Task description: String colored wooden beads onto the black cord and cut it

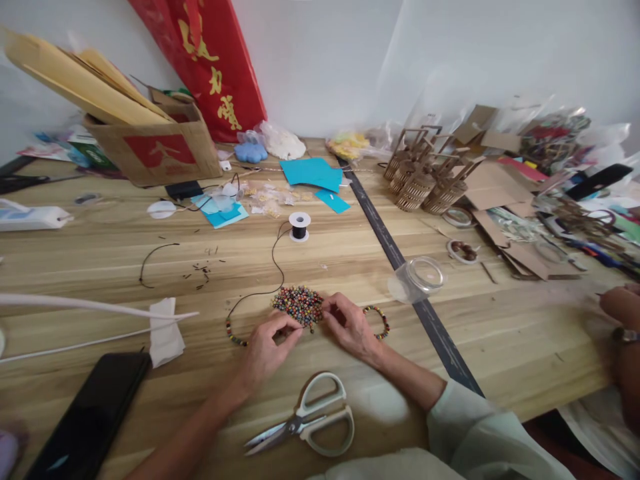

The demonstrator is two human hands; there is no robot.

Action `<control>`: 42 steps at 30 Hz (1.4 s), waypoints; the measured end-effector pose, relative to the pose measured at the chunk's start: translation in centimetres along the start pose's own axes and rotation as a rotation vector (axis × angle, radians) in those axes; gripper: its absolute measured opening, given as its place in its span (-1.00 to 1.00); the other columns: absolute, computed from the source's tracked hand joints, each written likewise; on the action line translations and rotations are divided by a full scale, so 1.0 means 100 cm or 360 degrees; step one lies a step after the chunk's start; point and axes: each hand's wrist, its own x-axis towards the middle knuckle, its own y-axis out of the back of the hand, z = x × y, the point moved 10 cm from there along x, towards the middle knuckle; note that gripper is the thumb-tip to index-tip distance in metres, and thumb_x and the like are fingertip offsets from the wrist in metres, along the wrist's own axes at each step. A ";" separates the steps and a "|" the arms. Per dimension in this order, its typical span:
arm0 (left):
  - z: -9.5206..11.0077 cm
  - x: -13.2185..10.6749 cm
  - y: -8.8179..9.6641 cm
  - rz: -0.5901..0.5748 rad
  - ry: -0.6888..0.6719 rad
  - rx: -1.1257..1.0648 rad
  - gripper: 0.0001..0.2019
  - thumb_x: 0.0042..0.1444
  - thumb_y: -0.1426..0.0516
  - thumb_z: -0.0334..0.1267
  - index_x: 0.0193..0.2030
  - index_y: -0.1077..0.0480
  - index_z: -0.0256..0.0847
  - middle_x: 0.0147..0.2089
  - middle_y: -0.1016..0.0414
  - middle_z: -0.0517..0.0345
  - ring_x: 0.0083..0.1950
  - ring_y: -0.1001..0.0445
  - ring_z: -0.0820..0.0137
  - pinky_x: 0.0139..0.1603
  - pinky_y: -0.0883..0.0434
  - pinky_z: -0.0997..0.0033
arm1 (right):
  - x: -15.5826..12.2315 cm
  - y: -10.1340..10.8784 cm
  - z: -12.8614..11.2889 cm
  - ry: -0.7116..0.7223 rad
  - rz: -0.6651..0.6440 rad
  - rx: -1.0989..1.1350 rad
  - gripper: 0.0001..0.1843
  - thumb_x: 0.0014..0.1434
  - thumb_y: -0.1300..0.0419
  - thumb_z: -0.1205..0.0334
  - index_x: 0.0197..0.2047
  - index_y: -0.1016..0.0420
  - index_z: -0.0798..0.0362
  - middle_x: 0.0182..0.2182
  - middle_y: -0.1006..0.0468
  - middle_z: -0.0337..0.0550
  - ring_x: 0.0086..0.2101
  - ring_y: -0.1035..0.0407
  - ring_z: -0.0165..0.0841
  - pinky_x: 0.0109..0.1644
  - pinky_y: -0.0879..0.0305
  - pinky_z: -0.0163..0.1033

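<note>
My left hand (pixel 267 343) is closed in a pinch, with a thin black cord (pixel 283 270) running into it. Several coloured beads (pixel 235 337) are threaded on the cord just left of that hand. A heap of small multicoloured beads (pixel 299 303) lies between and beyond my hands. At the heap's right edge, my right hand (pixel 351 328) has its thumb and fingertips together; whatever sits in them is too small to make out. A ring of strung beads (pixel 384 322) rests on the table, just right of my right hand.
White-handled scissors (pixel 300 420) lie in front of me. A spool of black cord (pixel 299 228) stands beyond the heap. To the left are a phone (pixel 90 417) and a white cable (pixel 100 305). Small woven baskets (pixel 417 183) stand back right. Another person's arm (pixel 625 313) shows far right.
</note>
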 end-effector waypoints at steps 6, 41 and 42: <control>0.000 0.001 0.002 -0.0007 0.0019 0.0032 -0.85 0.07 -0.09 -0.33 -0.49 -0.41 -0.24 -0.45 -0.46 0.15 -0.37 -0.43 0.39 -0.30 -0.35 0.47 | 0.001 -0.003 -0.005 0.0091 -0.0141 -0.0169 -0.90 0.20 -0.05 0.42 -0.27 -0.34 0.07 -0.40 -0.38 -0.19 -0.42 -0.29 -0.40 -0.34 -0.21 -0.33; -0.005 -0.007 -0.011 0.0011 -0.0065 -0.0008 -0.86 0.10 -0.08 -0.34 -0.40 -0.44 -0.25 -0.47 -0.50 0.18 -0.45 -0.41 0.45 -0.38 -0.34 0.54 | -0.004 -0.034 -0.015 0.0312 -0.0539 -0.0790 -0.87 0.28 -0.06 0.41 -0.20 -0.42 0.06 -0.32 -0.46 -0.12 -0.30 -0.39 -0.33 -0.25 -0.29 -0.32; -0.005 -0.007 -0.010 0.0010 -0.0062 -0.0010 -0.86 0.11 -0.08 -0.33 -0.40 -0.44 -0.25 -0.47 -0.51 0.18 -0.44 -0.42 0.45 -0.37 -0.34 0.54 | -0.004 -0.034 -0.014 0.0325 -0.0536 -0.0790 -0.87 0.28 -0.06 0.39 -0.21 -0.42 0.06 -0.32 -0.46 -0.12 -0.30 -0.39 -0.33 -0.26 -0.29 -0.32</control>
